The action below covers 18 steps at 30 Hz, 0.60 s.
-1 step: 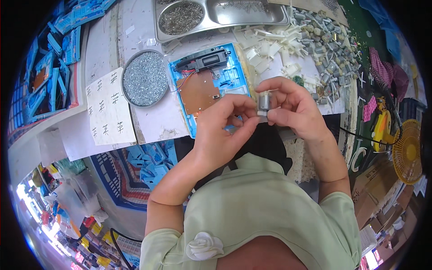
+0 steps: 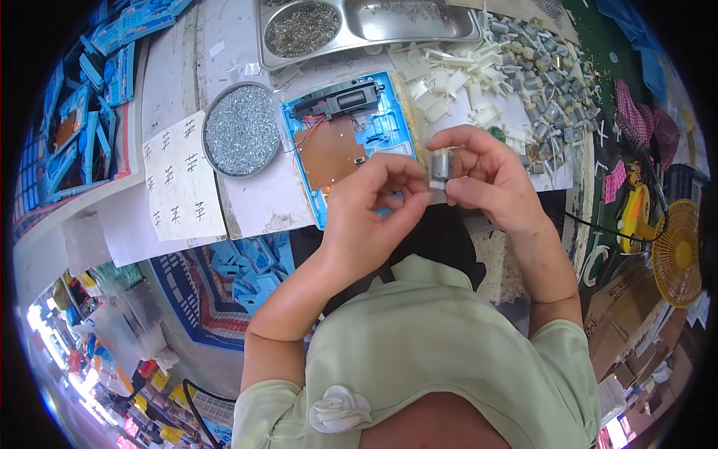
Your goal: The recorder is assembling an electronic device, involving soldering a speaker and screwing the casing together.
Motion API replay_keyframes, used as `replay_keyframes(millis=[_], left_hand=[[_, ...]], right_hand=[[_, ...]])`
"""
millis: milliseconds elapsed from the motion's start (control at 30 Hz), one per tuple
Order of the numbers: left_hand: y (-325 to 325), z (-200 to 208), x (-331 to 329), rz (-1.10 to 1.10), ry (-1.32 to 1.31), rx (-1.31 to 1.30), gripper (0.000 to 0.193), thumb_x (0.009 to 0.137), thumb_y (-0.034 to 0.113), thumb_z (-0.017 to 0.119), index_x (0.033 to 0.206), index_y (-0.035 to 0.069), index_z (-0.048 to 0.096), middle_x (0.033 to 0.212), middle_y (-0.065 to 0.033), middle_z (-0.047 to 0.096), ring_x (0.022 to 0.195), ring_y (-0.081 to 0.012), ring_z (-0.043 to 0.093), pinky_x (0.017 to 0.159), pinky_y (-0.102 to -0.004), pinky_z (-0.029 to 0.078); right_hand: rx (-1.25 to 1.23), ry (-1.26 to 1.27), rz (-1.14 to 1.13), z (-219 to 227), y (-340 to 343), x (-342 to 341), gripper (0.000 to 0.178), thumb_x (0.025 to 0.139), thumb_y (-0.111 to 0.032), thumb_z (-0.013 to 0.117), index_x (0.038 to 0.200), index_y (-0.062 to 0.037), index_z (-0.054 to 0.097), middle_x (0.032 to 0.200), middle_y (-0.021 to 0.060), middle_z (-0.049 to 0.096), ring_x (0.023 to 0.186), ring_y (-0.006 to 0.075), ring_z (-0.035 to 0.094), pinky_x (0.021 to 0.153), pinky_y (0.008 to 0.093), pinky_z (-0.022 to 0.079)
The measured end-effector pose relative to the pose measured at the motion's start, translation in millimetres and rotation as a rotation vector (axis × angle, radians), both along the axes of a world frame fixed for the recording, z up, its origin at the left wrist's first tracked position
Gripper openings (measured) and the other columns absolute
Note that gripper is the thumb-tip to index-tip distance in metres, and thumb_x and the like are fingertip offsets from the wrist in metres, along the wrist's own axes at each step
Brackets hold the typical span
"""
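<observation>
My right hand (image 2: 490, 179) pinches a small silver motor (image 2: 441, 166) upright between thumb and fingers, just over the table's front edge. Close against the motor's lower end, my left hand (image 2: 378, 202) has thumb and forefinger pressed together. A whitish bit shows between the two hands, but what the left fingertips grip is too small to make out. Partly behind my left hand lies an open blue plastic casing (image 2: 400, 127). It carries a brown circuit board (image 2: 327, 156), a black compartment part (image 2: 348, 101) and thin wires.
A round dish of small screws (image 2: 243, 129) sits left of the casing, beside a handwritten paper (image 2: 179, 183). At the back stands a metal tray (image 2: 411, 43) with small metal parts. White plastic pieces (image 2: 449, 82) and many motors (image 2: 542, 90) are heaped right. Blue casings (image 2: 120, 82) fill the far left.
</observation>
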<state>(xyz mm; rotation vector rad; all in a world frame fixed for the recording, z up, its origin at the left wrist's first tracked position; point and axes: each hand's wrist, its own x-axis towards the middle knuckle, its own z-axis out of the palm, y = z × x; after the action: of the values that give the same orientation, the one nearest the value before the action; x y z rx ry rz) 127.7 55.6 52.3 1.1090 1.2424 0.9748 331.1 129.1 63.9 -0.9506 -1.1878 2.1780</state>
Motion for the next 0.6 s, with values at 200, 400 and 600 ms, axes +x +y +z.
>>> replay_keyframes(millis=[200, 400, 600], left_hand=[[26, -3, -31, 0.257, -0.462, -0.14, 0.019, 0.099, 0.003, 0.057, 0.117, -0.002, 0.056, 0.115, -0.0155, 0.065, 0.106, -0.0207, 0.066, 0.089, -0.0329, 0.057], [26, 0, -45, 0.202, -0.641, -0.123, 0.027, 0.098, 0.0, 0.049, 0.124, -0.002, 0.054, 0.13, -0.0225, 0.061, 0.117, -0.0282, 0.065, 0.103, -0.037, 0.052], [15, 0, -57, 0.091, -0.119, 0.057, 0.028, 0.098, -0.008, 0.042, 0.123, -0.003, 0.055, 0.132, -0.0181, 0.059, 0.12, -0.023, 0.063, 0.101, -0.0344, 0.052]], right_hand=[[-0.029, 0.013, -0.11, -12, 3, 0, 0.047, 0.088, -0.004, 0.068, 0.134, -0.0025, 0.056, 0.073, -0.0067, 0.051, 0.062, 0.0011, 0.043, 0.051, 0.0178, 0.028], [0.084, -0.01, -0.1, -7, 3, -9, 0.047, 0.088, -0.003, 0.069, 0.133, -0.0021, 0.056, 0.074, -0.0061, 0.052, 0.065, 0.0016, 0.047, 0.057, 0.0173, 0.033], [0.147, -0.023, -0.098, -8, 1, -8, 0.048, 0.088, -0.002, 0.069, 0.134, -0.0013, 0.056, 0.075, -0.0053, 0.053, 0.07, 0.0023, 0.05, 0.063, 0.0171, 0.037]])
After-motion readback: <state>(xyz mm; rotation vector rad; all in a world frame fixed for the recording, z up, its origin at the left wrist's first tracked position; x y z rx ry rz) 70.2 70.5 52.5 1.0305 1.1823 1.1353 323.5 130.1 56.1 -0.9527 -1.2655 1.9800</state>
